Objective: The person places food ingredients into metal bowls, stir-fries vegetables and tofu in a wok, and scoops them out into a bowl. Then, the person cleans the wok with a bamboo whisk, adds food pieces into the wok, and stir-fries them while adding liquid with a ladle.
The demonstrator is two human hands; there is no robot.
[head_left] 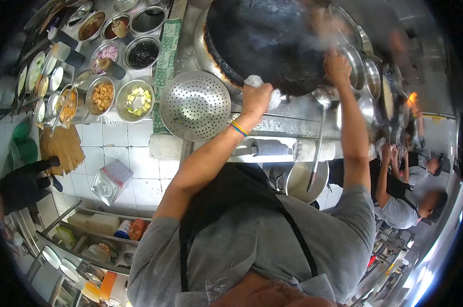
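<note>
A large black wok (264, 46) sits over the burner, with pale steam or smoke above its dark inside. At its near edge my left hand (258, 97) is closed around a folded white cloth (274, 98), pressed against the rim. By the wok's right side is my right hand (338, 67), its fingers curled; steam and blur hide what they hold, if anything. A ladle (321, 100) lies below that hand, its handle hanging over the counter's front edge. Left of my left wrist rests a round perforated strainer (195, 105).
Metal bowls of ingredients stand at left, among them diced yellow-green pieces (139, 101) and browned chunks (102, 96). A white pot (306, 179) is below the counter. Stacked metal pans (372, 77) stand at right. Other people (400, 204) work further right, near a flame (411, 99).
</note>
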